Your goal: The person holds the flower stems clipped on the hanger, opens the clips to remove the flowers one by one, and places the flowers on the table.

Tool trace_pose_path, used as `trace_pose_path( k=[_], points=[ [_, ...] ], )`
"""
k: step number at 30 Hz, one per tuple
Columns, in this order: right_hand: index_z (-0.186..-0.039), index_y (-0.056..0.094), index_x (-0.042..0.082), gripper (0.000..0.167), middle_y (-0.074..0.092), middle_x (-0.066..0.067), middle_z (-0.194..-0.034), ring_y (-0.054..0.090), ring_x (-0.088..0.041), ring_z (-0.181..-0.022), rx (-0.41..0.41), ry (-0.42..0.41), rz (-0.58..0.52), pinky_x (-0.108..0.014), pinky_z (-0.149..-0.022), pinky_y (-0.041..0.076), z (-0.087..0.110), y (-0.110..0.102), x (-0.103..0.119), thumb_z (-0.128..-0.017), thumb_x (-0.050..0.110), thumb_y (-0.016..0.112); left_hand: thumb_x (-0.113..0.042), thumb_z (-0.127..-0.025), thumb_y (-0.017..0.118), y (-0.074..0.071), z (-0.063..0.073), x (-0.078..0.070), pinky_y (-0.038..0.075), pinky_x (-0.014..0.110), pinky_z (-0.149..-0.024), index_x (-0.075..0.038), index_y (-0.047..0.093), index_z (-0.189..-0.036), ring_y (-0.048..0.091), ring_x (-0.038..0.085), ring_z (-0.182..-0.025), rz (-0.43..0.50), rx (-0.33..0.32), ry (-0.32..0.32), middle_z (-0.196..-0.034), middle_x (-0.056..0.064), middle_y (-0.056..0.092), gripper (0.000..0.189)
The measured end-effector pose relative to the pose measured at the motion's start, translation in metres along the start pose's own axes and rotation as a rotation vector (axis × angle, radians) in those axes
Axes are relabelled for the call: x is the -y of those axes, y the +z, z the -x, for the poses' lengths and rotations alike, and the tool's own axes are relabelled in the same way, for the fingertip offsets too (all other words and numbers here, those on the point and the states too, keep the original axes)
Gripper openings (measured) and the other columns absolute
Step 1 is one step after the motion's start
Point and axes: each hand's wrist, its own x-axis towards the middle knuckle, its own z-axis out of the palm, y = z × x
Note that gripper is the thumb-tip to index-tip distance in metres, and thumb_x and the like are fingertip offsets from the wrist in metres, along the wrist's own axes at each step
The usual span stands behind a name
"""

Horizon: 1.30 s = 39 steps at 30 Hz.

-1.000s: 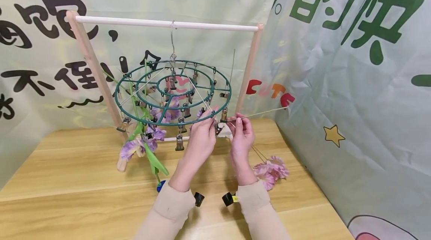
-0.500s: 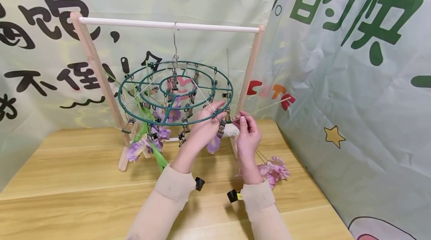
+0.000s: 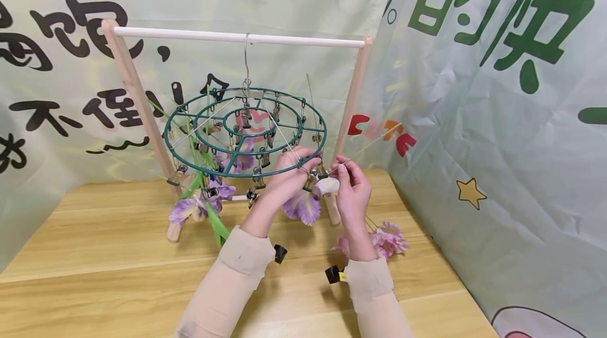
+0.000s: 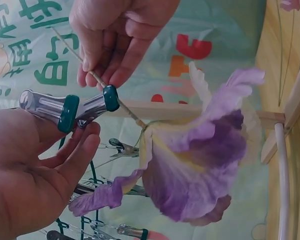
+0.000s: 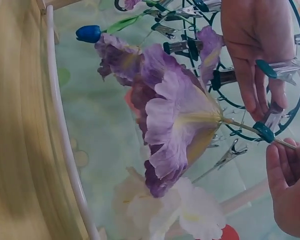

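Observation:
My right hand [image 3: 353, 190] pinches the thin stem [image 4: 97, 77] of an artificial purple iris [image 4: 200, 165] between thumb and fingers. The bloom hangs below the green round clip hanger [image 3: 237, 175]. A metal clip with green tips [image 5: 265, 131] sits on the stem, between the bloom and my right fingertips. My left hand [image 4: 35, 170] is beside this clip under the hanger's rim, fingers mostly straight, fingertips close to the clip's handle end. Whether they touch it is hard to tell. A second clip [image 4: 47, 109] hangs across the left hand.
The hanger hooks over the white bar [image 3: 189, 35] of a wooden stand. Purple irises [image 3: 194, 206] with green leaves hang at its left, and a white flower [image 5: 190, 210] hangs near the right post. Pink flowers [image 3: 390, 238] lie on the table at right. Printed cloth hangs behind.
My left fingers have loosened from the clip and spread, staying near it. The iris has come into sight below the rim. My right hand has shifted slightly right, still pinching the stem.

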Motion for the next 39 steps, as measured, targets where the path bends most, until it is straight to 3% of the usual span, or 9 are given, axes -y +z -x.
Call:
trace_pose_path(
  k=[7,11,14,15,23,29,32,35,39],
  points=[
    [-0.118,0.07,-0.012,0.022,0.068,-0.03,-0.1,0.068,-0.009,-0.082,0.039,0.016,0.025,-0.021,-0.08,0.059,-0.001,-0.004,0.002,-0.106,0.002,0.058,-0.013,-0.103,0.065,-0.004,0.002,0.001,0.049,0.035,-0.102,-0.006,0.073,-0.128,0.054,0.028,-0.134,-0.001,0.054,-0.08,-0.134,0.008,0.067,0.027],
    [-0.117,0.071,-0.011,0.021,0.069,-0.031,-0.101,0.068,-0.009,-0.083,0.048,0.013,0.025,-0.022,-0.081,0.059,-0.001,-0.004,0.002,-0.105,0.002,0.06,-0.004,-0.104,0.059,-0.003,0.006,0.002,0.047,0.02,-0.074,-0.003,0.066,-0.137,0.057,0.024,-0.129,0.066,0.067,-0.157,-0.147,0.008,0.058,0.033],
    [-0.116,0.07,-0.012,0.02,0.07,-0.031,-0.101,0.068,-0.01,-0.083,0.053,0.006,0.023,-0.022,-0.081,0.059,-0.002,-0.004,0.002,-0.104,0.002,0.062,-0.002,-0.104,0.057,-0.002,0.008,0.004,0.039,0.018,-0.062,0.0,0.064,-0.138,0.061,0.023,-0.118,0.103,0.061,-0.14,-0.143,0.009,0.061,0.034],
    [-0.115,0.07,-0.012,0.02,0.07,-0.03,-0.101,0.068,-0.01,-0.083,0.053,0.007,0.024,-0.022,-0.081,0.059,-0.001,-0.004,0.002,-0.103,0.002,0.062,-0.003,-0.104,0.058,-0.001,0.008,0.004,0.04,0.017,-0.064,0.0,0.065,-0.137,0.059,0.022,-0.124,0.104,0.056,-0.129,-0.14,0.01,0.062,0.033],
    [-0.114,0.07,-0.012,0.02,0.072,-0.025,-0.102,0.068,-0.01,-0.084,0.044,0.04,0.022,-0.021,-0.079,0.058,-0.001,-0.003,0.004,-0.103,0.003,0.064,-0.009,-0.106,0.057,-0.002,0.012,0.006,0.047,0.024,-0.053,-0.006,0.067,-0.134,0.066,0.023,-0.085,0.089,0.074,-0.128,-0.127,0.008,0.067,0.03],
    [-0.116,0.069,-0.014,0.022,0.073,-0.02,-0.098,0.068,-0.01,-0.084,0.062,0.029,0.006,-0.024,-0.08,0.06,0.0,-0.003,0.005,-0.103,0.003,0.064,-0.005,-0.103,0.056,-0.001,0.013,0.008,0.043,0.023,-0.05,-0.006,0.068,-0.134,0.067,0.022,-0.095,0.04,0.043,-0.078,-0.127,0.008,0.069,0.033],
    [-0.117,0.069,-0.014,0.023,0.073,-0.016,-0.096,0.068,-0.011,-0.084,0.068,0.026,-0.006,-0.024,-0.08,0.06,0.001,-0.003,0.006,-0.103,0.003,0.064,-0.009,-0.104,0.059,0.0,0.013,0.009,0.045,0.023,-0.052,-0.006,0.071,-0.127,0.063,0.023,-0.085,0.06,0.024,-0.048,-0.12,0.01,0.071,0.027],
    [-0.117,0.07,-0.013,0.022,0.073,-0.017,-0.096,0.068,-0.011,-0.084,0.068,0.026,-0.008,-0.025,-0.08,0.061,0.001,-0.003,0.006,-0.103,0.003,0.064,-0.013,-0.104,0.061,0.0,0.013,0.009,0.043,0.024,-0.052,-0.008,0.073,-0.123,0.059,0.019,-0.073,0.094,0.014,-0.057,-0.115,0.008,0.072,0.023],
    [-0.116,0.071,-0.011,0.02,0.072,-0.022,-0.096,0.069,-0.011,-0.084,0.067,0.027,-0.009,-0.026,-0.08,0.061,0.001,-0.003,0.006,-0.102,0.002,0.064,-0.014,-0.103,0.063,-0.001,0.013,0.008,0.046,0.026,-0.062,-0.009,0.074,-0.123,0.06,0.017,-0.083,0.074,-0.004,-0.065,-0.116,0.006,0.074,0.023]
  ],
)
